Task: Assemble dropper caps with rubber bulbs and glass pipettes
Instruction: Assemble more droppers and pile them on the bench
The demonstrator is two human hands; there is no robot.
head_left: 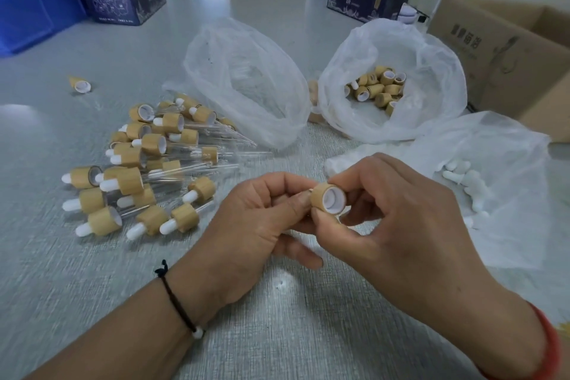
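Hands hold cap; finished droppers left

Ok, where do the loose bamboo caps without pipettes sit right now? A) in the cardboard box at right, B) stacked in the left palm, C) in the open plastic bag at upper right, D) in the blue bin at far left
C: the bare bamboo caps lie heaped inside the open plastic bag at upper right.
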